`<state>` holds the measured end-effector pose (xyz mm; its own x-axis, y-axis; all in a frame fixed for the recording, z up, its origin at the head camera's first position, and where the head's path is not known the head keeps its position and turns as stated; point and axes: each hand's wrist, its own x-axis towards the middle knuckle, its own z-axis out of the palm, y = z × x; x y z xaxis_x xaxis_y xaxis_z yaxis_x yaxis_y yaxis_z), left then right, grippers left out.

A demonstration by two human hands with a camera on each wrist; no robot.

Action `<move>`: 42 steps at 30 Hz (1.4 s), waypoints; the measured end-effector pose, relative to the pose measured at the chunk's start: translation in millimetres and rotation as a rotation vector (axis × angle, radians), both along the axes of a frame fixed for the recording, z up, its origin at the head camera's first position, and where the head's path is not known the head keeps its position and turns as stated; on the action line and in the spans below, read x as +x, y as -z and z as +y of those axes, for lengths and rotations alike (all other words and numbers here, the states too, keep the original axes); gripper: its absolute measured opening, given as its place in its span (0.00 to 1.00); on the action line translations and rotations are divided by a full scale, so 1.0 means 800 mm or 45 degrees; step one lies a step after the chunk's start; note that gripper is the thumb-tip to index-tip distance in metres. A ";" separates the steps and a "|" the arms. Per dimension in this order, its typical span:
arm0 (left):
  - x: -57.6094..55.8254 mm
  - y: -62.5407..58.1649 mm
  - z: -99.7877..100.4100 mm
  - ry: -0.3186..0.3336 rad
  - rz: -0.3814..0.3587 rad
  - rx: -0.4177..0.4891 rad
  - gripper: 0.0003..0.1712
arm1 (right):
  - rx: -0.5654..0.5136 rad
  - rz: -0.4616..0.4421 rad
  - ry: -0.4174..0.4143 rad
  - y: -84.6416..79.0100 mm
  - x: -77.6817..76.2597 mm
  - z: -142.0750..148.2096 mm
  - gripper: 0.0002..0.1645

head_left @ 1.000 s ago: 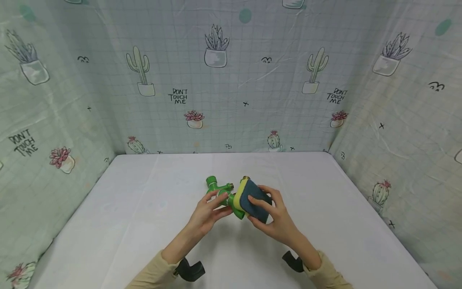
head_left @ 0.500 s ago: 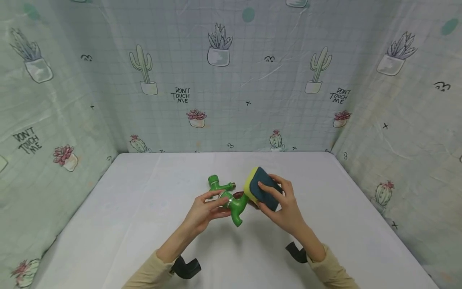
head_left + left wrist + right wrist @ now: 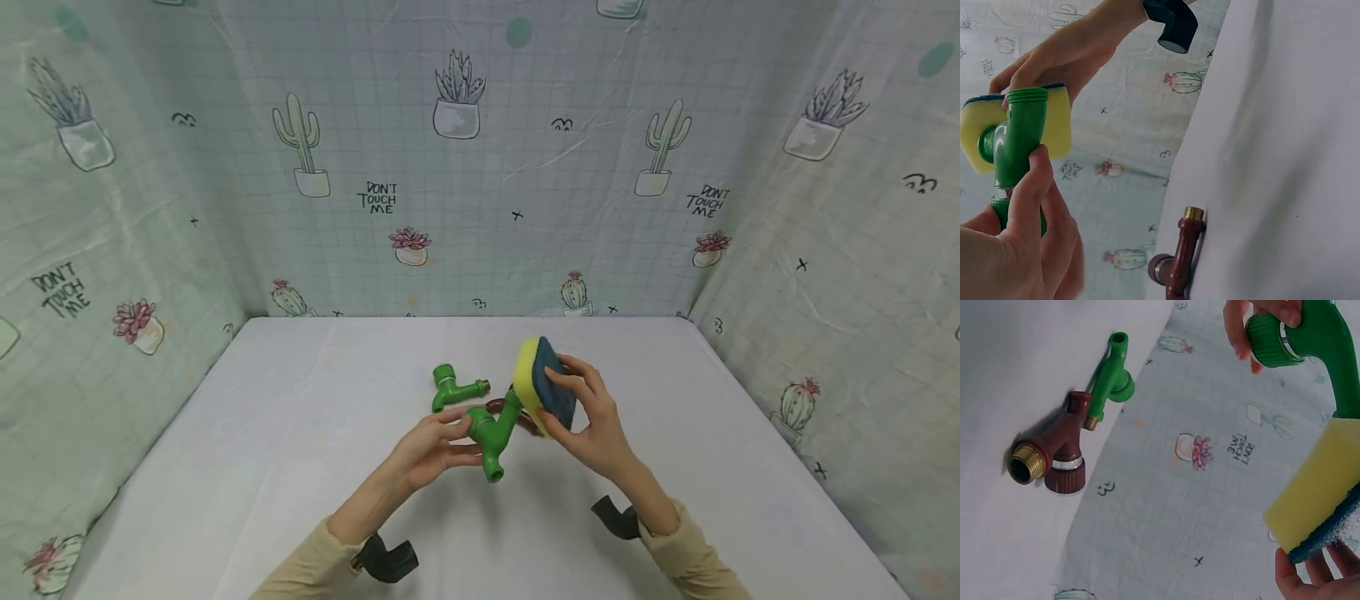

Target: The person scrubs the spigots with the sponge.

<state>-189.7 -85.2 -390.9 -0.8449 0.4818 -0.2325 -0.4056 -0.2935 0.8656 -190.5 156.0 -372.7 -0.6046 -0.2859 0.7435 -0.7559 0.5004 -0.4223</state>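
My left hand (image 3: 429, 450) grips a green tap (image 3: 495, 435) by its ribbed knob, holding it up over the table with the spout pointing down toward me. In my right hand (image 3: 603, 429) is a sponge (image 3: 528, 387), yellow on one side and dark blue on the other. The fingers and thumb pinch it from the blue side. Its yellow face (image 3: 1316, 487) meets the end of the tap's long arm, which it partly covers. In the left wrist view, the tap's threaded end (image 3: 1027, 95) stands in front of the sponge.
Behind the hands, a second green tap (image 3: 453, 393) lies on the white table (image 3: 315, 433). A brown tap (image 3: 1063, 440) with a brass threaded end lies beside it, partly hidden in the head view. Patterned cloth (image 3: 480, 167) walls the back and sides.
The sponge has moved up and right along the tap toward its end, and has turned to show more yellow. The held tap has tilted, its spout swinging lower; the brown tap has come into view.
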 end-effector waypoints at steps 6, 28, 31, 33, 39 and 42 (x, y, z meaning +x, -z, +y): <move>-0.002 0.005 0.003 0.036 0.027 -0.003 0.28 | -0.011 0.028 -0.058 0.004 0.002 -0.001 0.38; 0.007 -0.001 0.013 0.301 0.074 -0.062 0.31 | 0.001 0.121 -0.111 0.007 0.006 -0.001 0.26; 0.006 0.001 0.011 0.290 0.070 -0.061 0.31 | 0.014 0.116 -0.124 0.010 0.003 0.003 0.26; 0.005 0.001 0.009 0.268 0.096 -0.091 0.31 | 0.035 0.103 -0.139 0.010 0.002 0.005 0.25; 0.003 -0.002 0.005 0.223 0.177 -0.223 0.31 | 0.101 0.066 -0.246 0.002 -0.001 0.007 0.25; 0.003 -0.004 0.005 0.218 0.198 -0.260 0.32 | 0.117 0.029 -0.295 -0.004 -0.003 0.007 0.28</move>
